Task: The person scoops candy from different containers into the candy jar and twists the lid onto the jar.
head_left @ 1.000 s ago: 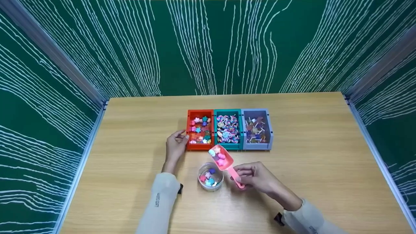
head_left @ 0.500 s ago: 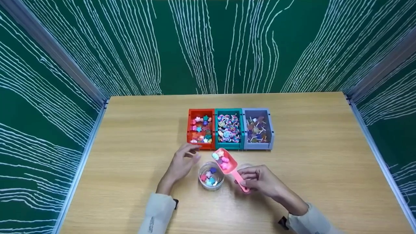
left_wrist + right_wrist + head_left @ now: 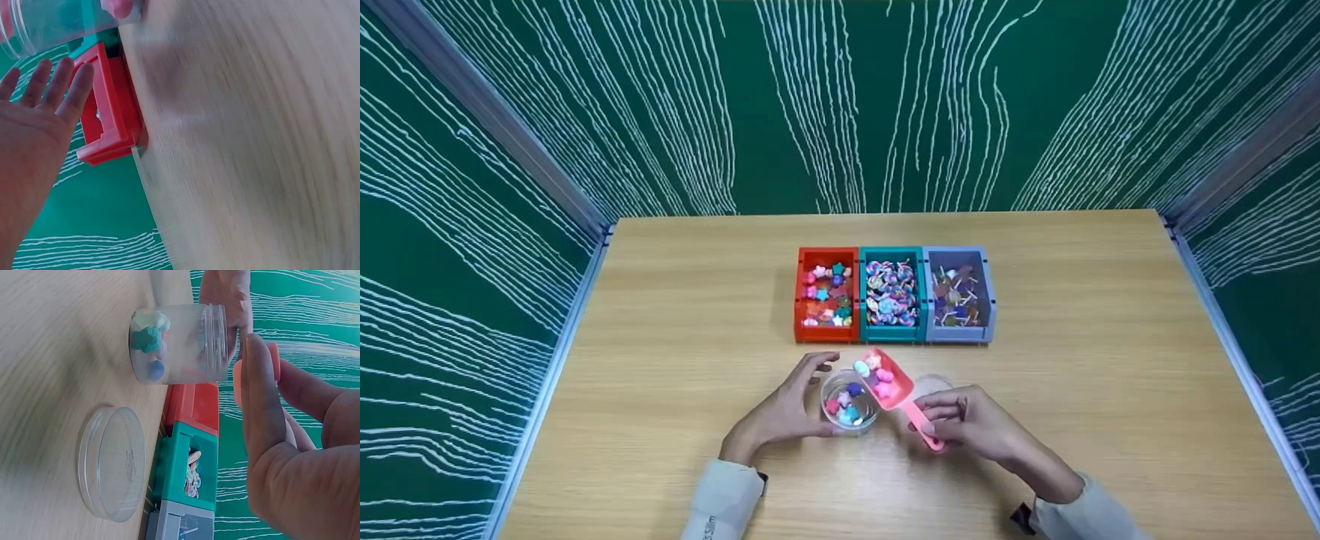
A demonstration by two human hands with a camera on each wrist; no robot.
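In the head view a clear round jar [image 3: 849,430] stands upright with several star and bead-like pieces in its bottom. My left hand [image 3: 781,411] is beside the jar's left side, thumb and fingers spread; in the left wrist view the fingers look straight and apart from it. With my right hand [image 3: 982,426] I pinch the handle of a small pink scoop [image 3: 898,388]. Its bowl carries several pink, peach and pale blue pieces and hangs over the jar's right rim. A clear round lid [image 3: 112,464] lies on the table near the jar, partly hidden by my right hand in the head view.
Behind the jar stand three joined bins. The red bin [image 3: 826,334] holds colourful star and bead-like pieces, the teal bin [image 3: 892,334] swirl-patterned candy-like pieces, the grey-blue bin [image 3: 958,334] small sticked pieces. A green wall [image 3: 780,180] with white lines borders the wooden table [image 3: 690,300].
My left hand has left the red bin's side and come down to the jar's left. The loaded scoop in my right hand has shifted slightly right and nearer to me.
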